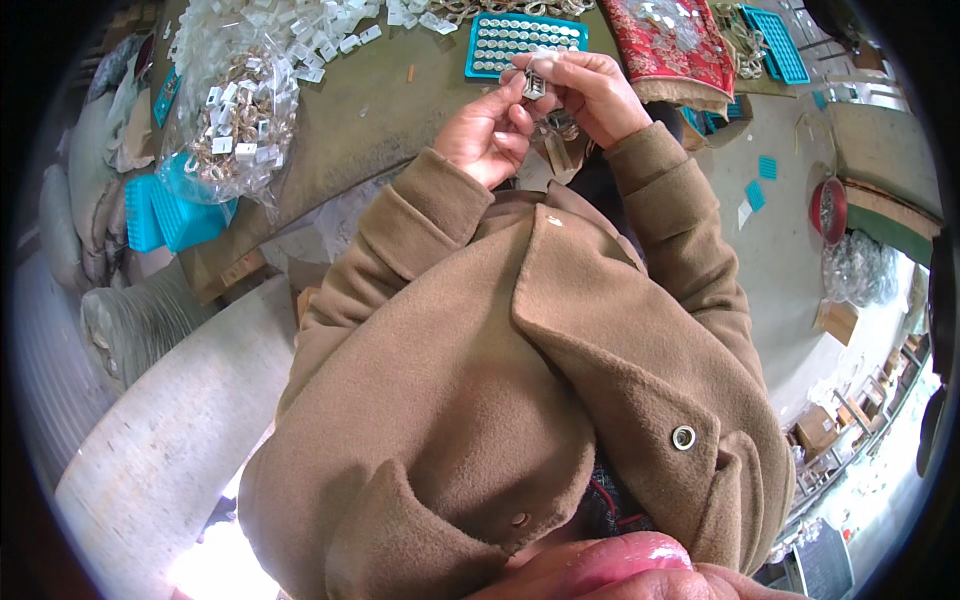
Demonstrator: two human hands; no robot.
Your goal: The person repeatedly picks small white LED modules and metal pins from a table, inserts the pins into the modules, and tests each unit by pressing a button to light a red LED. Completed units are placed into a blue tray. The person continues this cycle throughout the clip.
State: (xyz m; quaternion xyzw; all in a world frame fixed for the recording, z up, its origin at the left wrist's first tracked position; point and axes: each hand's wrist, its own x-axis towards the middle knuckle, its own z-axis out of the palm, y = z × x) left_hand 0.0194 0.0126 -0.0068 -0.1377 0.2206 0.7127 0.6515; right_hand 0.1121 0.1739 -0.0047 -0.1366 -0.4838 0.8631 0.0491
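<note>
Spreading across the upper half of the view, from nine to one o'clock, is a brown worktable [390, 110], and on it sit the containers. Largest is a clear plastic bag [235, 120] at ten o'clock, bulging with pale metal rings and small white tags. Next, at twelve o'clock, a turquoise plastic tray [472, 52] holds neat rows of small silvery pieces in its cells. A second turquoise tray [775, 45] at one o'clock looks like a bare grid. More turquoise trays [160, 215] are stacked at nine o'clock off the table's edge. A red bowl [828, 210] stands on the floor at three o'clock; its contents cannot be made out.

A red patterned cloth [680, 45] lies on the table at one o'clock, and loose white tags [330, 30] are scattered at eleven o'clock. Below the table runs a grey concrete floor [780, 240], with grey sacks [90, 170] piled at nine o'clock and cardboard boxes [835, 320] at four o'clock.

Both hands meet just in front of the filled tray. The right hand [590, 90] has its fingers curled shut, pinching a small silvery piece with a tag [534, 84] at twelve o'clock; the left hand [490, 130] has its fingers bent, its forefinger and thumb touching the same piece from below.

A brown coat [500, 380] fills the centre and lower half and hides the person's lap and the near table edge. The small piece's exact shape is too tiny to tell.
</note>
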